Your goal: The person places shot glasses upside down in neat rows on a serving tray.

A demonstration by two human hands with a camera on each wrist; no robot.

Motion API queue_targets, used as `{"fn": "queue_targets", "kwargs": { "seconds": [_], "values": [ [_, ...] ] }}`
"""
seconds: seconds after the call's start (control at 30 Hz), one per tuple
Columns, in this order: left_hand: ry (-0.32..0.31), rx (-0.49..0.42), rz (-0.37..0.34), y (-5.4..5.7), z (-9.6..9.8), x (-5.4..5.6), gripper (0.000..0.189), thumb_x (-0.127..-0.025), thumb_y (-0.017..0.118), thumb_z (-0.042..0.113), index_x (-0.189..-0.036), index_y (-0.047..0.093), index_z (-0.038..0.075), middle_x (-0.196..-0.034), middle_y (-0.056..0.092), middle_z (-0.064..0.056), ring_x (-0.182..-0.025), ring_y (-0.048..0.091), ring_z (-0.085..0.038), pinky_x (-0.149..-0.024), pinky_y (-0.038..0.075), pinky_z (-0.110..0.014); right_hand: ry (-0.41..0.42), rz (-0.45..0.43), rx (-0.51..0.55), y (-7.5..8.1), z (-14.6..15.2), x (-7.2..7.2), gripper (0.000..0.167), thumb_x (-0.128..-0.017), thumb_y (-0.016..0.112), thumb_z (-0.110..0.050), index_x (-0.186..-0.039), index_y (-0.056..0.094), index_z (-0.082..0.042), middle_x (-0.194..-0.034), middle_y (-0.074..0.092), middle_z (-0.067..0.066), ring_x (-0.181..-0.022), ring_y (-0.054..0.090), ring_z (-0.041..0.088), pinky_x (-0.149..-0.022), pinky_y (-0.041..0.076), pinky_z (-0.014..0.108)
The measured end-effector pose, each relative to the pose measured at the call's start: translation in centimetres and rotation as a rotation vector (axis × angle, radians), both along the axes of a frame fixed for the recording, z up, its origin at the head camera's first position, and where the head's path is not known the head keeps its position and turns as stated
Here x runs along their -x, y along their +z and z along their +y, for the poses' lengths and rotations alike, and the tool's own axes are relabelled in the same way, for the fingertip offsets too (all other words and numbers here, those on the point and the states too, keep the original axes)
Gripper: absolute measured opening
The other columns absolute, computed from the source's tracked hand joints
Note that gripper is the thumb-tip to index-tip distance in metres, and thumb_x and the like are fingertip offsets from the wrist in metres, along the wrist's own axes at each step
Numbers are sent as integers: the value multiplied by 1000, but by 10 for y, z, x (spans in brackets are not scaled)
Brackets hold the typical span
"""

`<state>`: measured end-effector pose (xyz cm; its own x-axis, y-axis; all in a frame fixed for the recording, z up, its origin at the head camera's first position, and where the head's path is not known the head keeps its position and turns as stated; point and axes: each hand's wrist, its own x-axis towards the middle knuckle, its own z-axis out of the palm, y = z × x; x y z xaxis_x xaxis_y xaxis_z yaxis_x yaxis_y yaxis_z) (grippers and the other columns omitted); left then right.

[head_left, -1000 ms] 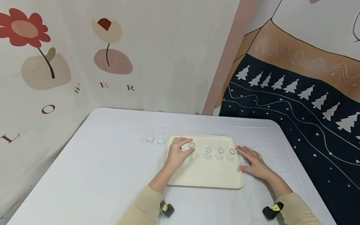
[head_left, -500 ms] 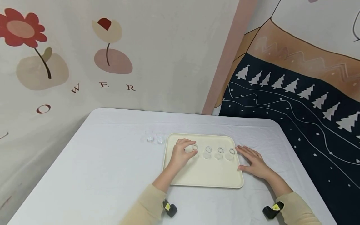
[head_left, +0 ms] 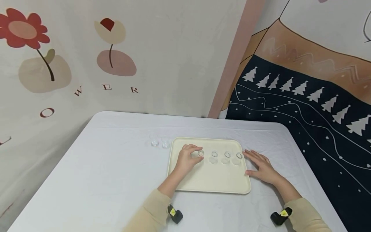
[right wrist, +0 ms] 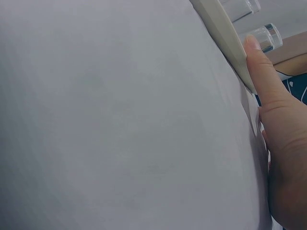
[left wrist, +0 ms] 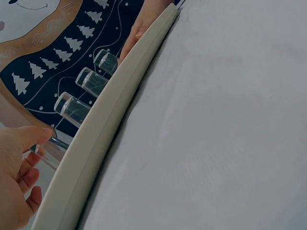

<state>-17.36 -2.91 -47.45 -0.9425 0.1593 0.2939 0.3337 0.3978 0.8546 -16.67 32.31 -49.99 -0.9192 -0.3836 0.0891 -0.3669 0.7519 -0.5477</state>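
Note:
My left hand [head_left: 185, 160] pinches a small clear drinking glass [head_left: 201, 153] between thumb and fingers, over the left part of a cream tray [head_left: 208, 182]. In the left wrist view that glass is mostly behind the fingers, its lower end close to the tray. To its right stand three similar glasses [head_left: 214, 154] in a row, apparently upside down with the thick bases on top. My right hand [head_left: 262, 167] lies at the tray's right edge with straight, spread fingers. In the right wrist view its thumb [right wrist: 261, 72] rests on the tray rim, near the end glass [right wrist: 269, 38].
Two more clear glasses [head_left: 155, 142] stand on the white tablecloth [head_left: 116, 167] just left of the tray. Behind the table hangs a pale curtain [head_left: 174, 58] with flower prints. On the right is a dark cloth [head_left: 290, 106] with white trees.
My left hand has moved slightly right and lower with the glass, bringing it nearer the row. The right hand and the other glasses have stayed in place.

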Motion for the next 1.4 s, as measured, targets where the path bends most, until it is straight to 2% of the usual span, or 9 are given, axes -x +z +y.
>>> {"fn": "queue_targets", "kwargs": {
  "seconds": [0.33,0.6,1.0,1.23,1.4],
  "values": [
    [6,16,16,4,-2,-2,40,-75,82,10,-113,69,5,-105,66,-2,-103,51,-20,-92,44,-38,-3,0,-12,-1,0,0,83,-76,76,-40,-146,40,-15,-149,33,20,-137,19,44,-105,5,65],
    [44,38,49,19,-16,-6,42,-75,83,12,-114,69,6,-105,65,0,-105,50,-19,-95,43,-37,-2,-1,-15,-1,0,-1,83,-76,76,-41,-146,39,-15,-149,33,20,-138,19,44,-105,5,65],
    [89,47,108,29,-52,-14,43,-73,83,8,-114,68,4,-108,65,-2,-107,50,-21,-94,42,-40,0,6,-13,0,0,0,83,-76,76,-40,-146,40,-14,-149,34,20,-137,19,44,-105,5,65],
    [136,79,127,27,-78,-15,46,-72,84,7,-115,68,5,-114,63,-6,-109,50,-23,-95,44,-41,-2,3,-7,0,0,0,83,-76,77,-40,-146,40,-14,-149,33,21,-137,18,44,-104,5,66],
    [179,81,149,25,-98,-12,46,-72,83,6,-116,67,4,-115,63,-9,-109,50,-25,-95,44,-43,1,6,-1,0,0,-1,83,-76,77,-39,-146,40,-13,-149,33,21,-137,18,45,-104,5,66]
  ]
}}
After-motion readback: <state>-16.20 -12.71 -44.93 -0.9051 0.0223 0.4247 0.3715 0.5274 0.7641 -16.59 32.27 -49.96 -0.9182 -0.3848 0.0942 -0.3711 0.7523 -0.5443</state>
